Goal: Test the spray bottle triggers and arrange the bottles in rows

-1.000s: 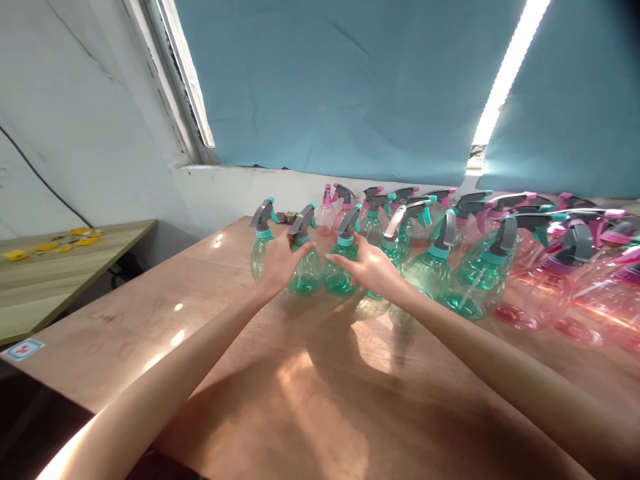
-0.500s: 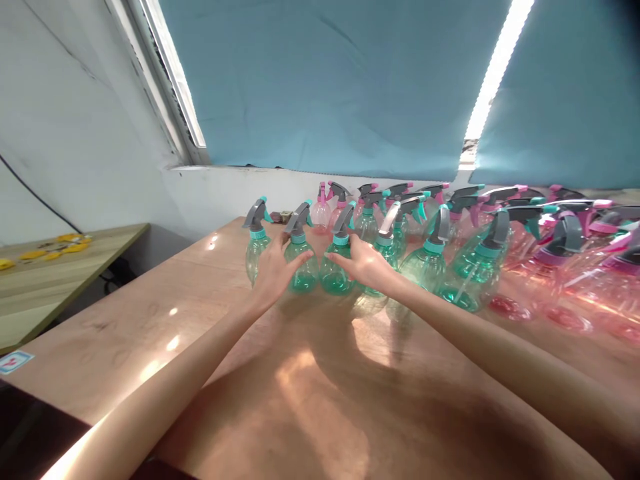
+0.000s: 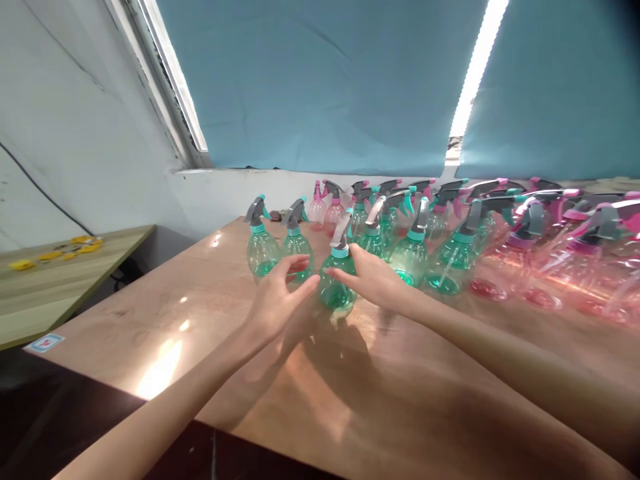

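Far to the left is a side table (image 3: 75, 273) with small yellow bits (image 3: 55, 250) on it. On the big wooden table (image 3: 210, 313) two green spray bottles (image 3: 263, 250) stand side by side. Next, the left hand (image 3: 277, 303) is open with fingers spread, touching the near side of one green spray bottle (image 3: 336, 283). The right hand (image 3: 373, 280) is wrapped around that bottle's other side. Further right stand rows of green bottles (image 3: 440, 257), then pink bottles (image 3: 560, 267).
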Tool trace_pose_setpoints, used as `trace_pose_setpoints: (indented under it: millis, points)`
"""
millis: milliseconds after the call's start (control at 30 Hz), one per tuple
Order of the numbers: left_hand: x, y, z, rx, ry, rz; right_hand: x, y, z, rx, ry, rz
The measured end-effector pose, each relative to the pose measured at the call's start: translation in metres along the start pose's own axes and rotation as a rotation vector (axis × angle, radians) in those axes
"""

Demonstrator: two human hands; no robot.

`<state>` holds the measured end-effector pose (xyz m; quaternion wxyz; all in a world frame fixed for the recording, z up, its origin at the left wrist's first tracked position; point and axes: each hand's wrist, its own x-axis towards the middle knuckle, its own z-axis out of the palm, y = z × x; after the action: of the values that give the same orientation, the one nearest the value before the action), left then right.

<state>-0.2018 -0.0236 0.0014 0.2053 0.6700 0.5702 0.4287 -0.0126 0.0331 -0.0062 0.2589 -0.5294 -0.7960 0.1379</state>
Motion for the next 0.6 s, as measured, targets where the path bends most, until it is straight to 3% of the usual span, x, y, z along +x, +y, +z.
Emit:
trace_pose_setpoints:
  millis: [133,333,600]
  points:
    - [0.002,0.024,0.022,-0.036,-0.073,0.045,-0.039,0.005,-0.008,0.073,0.029,-0.141]
    - [-0.012,0.063,0.056,-0.124,-0.158,0.135,-0.087,0.009,-0.029,0.109,-0.08,-0.264]
    - [-0.032,0.091,0.095,-0.299,-0.151,0.159,-0.12,0.044,-0.061,0.045,-0.141,-0.274]
